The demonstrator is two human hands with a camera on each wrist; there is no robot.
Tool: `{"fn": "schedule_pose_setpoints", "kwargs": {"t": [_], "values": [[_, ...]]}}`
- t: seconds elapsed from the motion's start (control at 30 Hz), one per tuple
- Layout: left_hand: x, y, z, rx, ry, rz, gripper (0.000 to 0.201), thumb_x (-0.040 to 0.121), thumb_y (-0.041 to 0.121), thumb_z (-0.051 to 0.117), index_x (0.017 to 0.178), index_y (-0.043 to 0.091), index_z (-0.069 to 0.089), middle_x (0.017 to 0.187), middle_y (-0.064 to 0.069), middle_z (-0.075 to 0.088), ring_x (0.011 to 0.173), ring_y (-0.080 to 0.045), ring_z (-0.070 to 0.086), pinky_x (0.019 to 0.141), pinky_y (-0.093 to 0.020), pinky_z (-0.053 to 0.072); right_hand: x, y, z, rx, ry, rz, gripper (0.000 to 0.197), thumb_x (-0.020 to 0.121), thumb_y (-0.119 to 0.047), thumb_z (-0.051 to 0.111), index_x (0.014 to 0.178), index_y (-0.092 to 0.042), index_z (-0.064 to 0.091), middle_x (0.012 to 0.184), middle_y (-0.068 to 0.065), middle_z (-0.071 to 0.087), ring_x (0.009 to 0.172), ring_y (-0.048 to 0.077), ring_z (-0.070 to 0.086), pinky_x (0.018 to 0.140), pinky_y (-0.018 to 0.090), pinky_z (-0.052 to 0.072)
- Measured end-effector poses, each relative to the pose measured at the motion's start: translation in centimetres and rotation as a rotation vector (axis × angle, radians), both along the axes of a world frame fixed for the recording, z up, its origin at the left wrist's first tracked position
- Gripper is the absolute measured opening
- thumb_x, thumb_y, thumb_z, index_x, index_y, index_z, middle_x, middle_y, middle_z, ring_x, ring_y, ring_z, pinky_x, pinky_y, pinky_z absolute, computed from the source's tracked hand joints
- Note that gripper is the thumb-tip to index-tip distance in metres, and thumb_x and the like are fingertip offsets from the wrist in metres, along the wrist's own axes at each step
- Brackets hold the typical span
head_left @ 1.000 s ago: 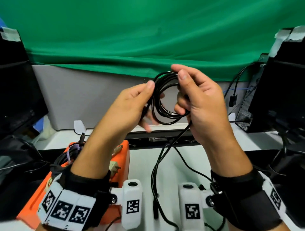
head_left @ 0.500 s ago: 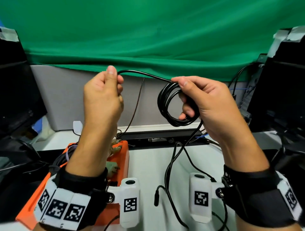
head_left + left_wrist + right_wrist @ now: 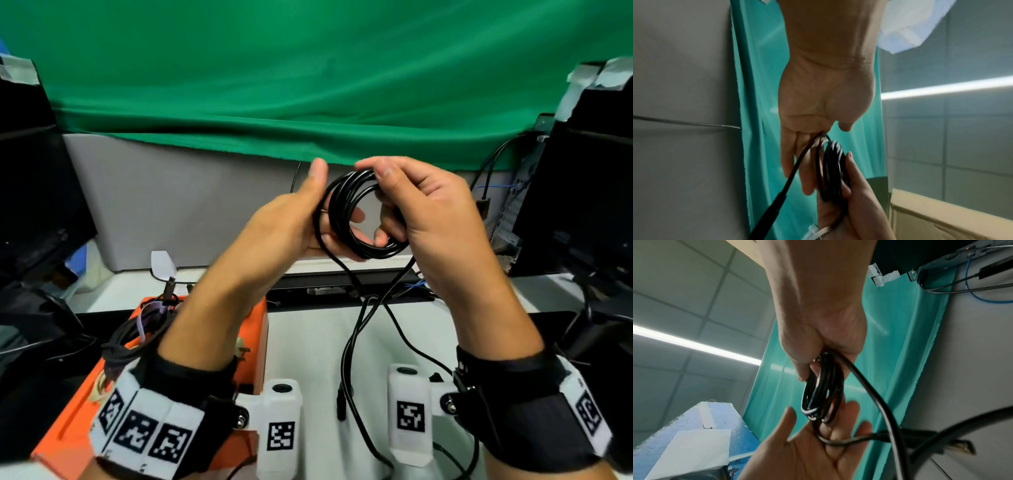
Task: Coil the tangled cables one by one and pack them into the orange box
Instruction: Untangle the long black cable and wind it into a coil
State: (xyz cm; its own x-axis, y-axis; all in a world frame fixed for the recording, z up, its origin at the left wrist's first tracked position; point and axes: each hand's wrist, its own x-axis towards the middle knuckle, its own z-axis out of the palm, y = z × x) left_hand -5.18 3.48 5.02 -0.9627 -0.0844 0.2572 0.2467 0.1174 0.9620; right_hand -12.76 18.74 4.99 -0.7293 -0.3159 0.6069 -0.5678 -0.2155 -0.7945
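Several loops of the black cable [image 3: 359, 212] are already formed and held above the counter [image 3: 308, 342]; the right hand [image 3: 435, 219] clenches the coil between thumb and fingers. The left hand [image 3: 287, 222] lies flat against the coil, fingers straight, gripping nothing. The remaining tail [image 3: 352, 339] hangs to the counter and is left to wind. The orange box [image 3: 68, 442] at left already contains coiled cables. Monitors [image 3: 582, 192] flank the area; the hanging tail may snag other cords below.
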Motion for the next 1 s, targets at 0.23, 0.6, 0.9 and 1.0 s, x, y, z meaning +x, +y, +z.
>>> {"fn": "schedule_pose_setpoints", "kwargs": {"t": [0.23, 0.6, 0.9, 1.0], "values": [[-1.2, 0.8, -0.9, 0.094, 0.197, 0.004, 0.042, 0.097, 0.047, 0.056, 0.073, 0.014, 0.066, 0.073, -0.003, 0.065, 0.072, -0.018, 0.062, 0.079, -0.036, 0.052, 0.4, -1.5, -0.5, 0.003, 0.107, -0.078, 0.023, 0.106, -0.026, 0.051, 0.105, -0.019, 0.073, 0.069, -0.02, 0.06, 0.066, 0.004, 0.049, 0.066, 0.02, 0.043], [-0.2, 0.2, 0.7, 0.583, 0.114, -0.25, 0.033, 0.096, 0.041, 0.045, 0.074, 0.017, 0.047, 0.032, 0.011, 0.029, 0.032, -0.005, 0.038, 0.061, -0.024, 0.054, 0.4, -2.9, -1.6, 0.133, 0.132, 0.04, 0.033, 0.105, -0.037, 0.046, 0.131, -0.027, 0.062, 0.097, 0.005, 0.068, 0.073, 0.016, 0.063, 0.063, 0.036, 0.052], [0.5, -1.0, 0.2, 0.644, 0.284, -0.582, 0.033, 0.106, 0.039, 0.03, 0.103, 0.01, 0.045, 0.069, -0.001, 0.066, 0.079, -0.021, 0.071, 0.079, -0.04, 0.056, 1.9, -3.3, -1.8, -0.022, -0.355, 0.417, 0.042, 0.108, -0.048, 0.032, 0.109, -0.021, 0.064, 0.068, -0.012, 0.052, 0.038, 0.014, 0.03, 0.039, 0.024, 0.034], [0.6, -1.1, 0.6, 0.565, 0.273, -0.432, 0.036, 0.108, 0.037, 0.025, 0.093, 0.012, 0.046, 0.053, 0.006, 0.056, 0.054, -0.012, 0.061, 0.072, -0.028, 0.054, 1.7, -3.3, -2.2, 0.121, -0.419, 0.453, 0.046, 0.105, -0.056, 0.029, 0.093, -0.023, 0.059, 0.066, -0.002, 0.056, 0.035, 0.015, 0.028, 0.038, 0.022, 0.033]]}}
